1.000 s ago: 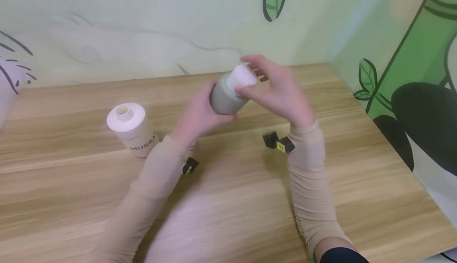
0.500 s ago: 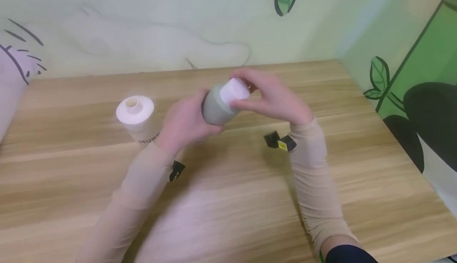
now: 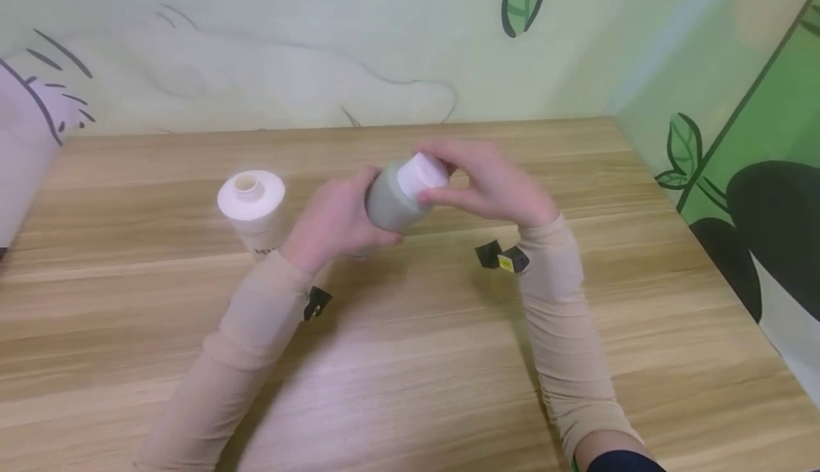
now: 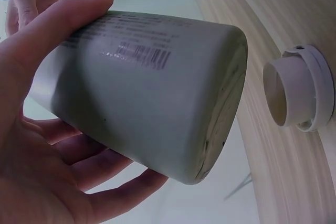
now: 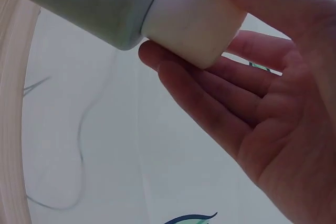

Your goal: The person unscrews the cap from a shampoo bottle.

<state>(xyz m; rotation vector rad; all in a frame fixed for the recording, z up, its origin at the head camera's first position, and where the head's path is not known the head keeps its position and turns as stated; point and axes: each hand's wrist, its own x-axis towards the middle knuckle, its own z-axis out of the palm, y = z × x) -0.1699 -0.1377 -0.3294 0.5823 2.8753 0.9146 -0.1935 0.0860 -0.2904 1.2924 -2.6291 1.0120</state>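
Tilted in the air over the table is a grey-green bottle (image 3: 389,205), its white cap (image 3: 421,176) pointing up and right. My left hand (image 3: 334,217) grips the bottle's body; printed text and a barcode show in the left wrist view. With thumb and fingers, my right hand (image 3: 496,181) holds the cap from the far side. In the right wrist view the fingertips lie along the cap (image 5: 191,17), close to the bottle's shoulder. Below the bottle's base, a small white ringed cap-like piece (image 4: 296,92) sits on the table, mostly hidden by my left hand in the head view.
A white bottle (image 3: 264,205) with an open neck and dark lettering stands on the wooden table (image 3: 397,372), left of my left hand. A painted wall (image 3: 269,80) rises behind the table. Small black cameras (image 3: 502,257) are worn at both wrists.
My right thumb and fingers have drawn in around the cap, having been more spread a second ago. Both hands and the bottle sit slightly lower, and the head view has shifted a little.
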